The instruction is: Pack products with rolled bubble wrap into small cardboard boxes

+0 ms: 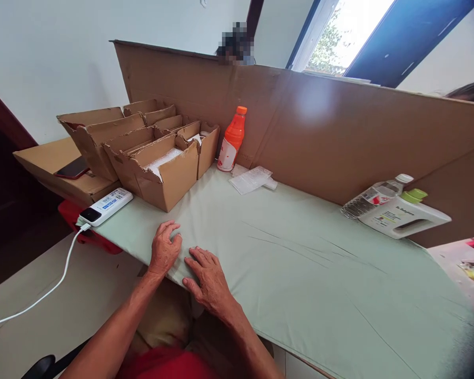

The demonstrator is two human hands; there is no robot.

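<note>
Head view: both hands rest on a pale green cloth (300, 252) that covers the bench (300, 363) and hangs a little over its near edge. The left hand (164, 251) lies palm down just inside that edge, fingers slightly curled, gripping nothing. The right hand (208, 280) lies beside it, almost touching, fingers spread flat on the fabric, also empty.

The cloth shows long shallow creases running away to the right. It looks thin, light and limp, a sheet that will bunch and slide over the hard top rather than hold a shape. It is not fragile, though a careless pull would probably drag whatever stands on it. The best hold seems to be the free near hem under the fingertips, pinched between thumb and fingers, since the far side is weighted down.

On the cloth, well apart from the hands:
- a cluster of open cardboard boxes (161, 168) at the left
- a white power bank (106, 206) with a cable at the corner
- an orange bottle (232, 139) upright against the cardboard screen (339, 137)
- clear packets (250, 179) just beside the orange bottle
- a white jug (403, 217) on its side at the far right
</note>
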